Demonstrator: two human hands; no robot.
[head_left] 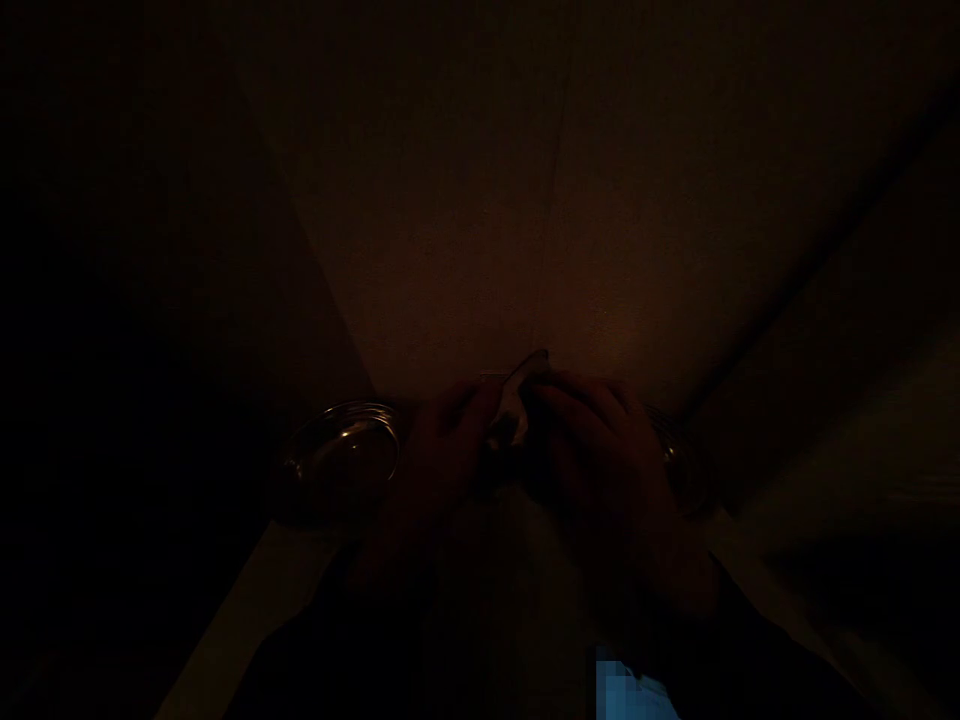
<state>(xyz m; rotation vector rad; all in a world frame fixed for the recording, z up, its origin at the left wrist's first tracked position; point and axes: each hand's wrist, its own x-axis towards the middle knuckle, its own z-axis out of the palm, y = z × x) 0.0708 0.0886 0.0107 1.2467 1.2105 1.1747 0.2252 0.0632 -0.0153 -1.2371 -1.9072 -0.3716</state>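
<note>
The view is very dark. In the middle, my left hand (454, 430) and my right hand (600, 430) come close together. Between them is a small, pale, thin piece (517, 400) with a curved upper edge, its kind too dim to tell. Fingers of both hands are closed on it from either side. Close by my left hand stands a shiny metal bowl (341, 455). Another shiny rounded vessel (679, 465) is partly hidden behind my right hand.
A brownish flat surface (450, 240) with a thin seam spreads out beyond my hands. A dark diagonal band (810, 270) crosses at the right. At the bottom, a bluish bright patch (630, 690) shows beside my right sleeve.
</note>
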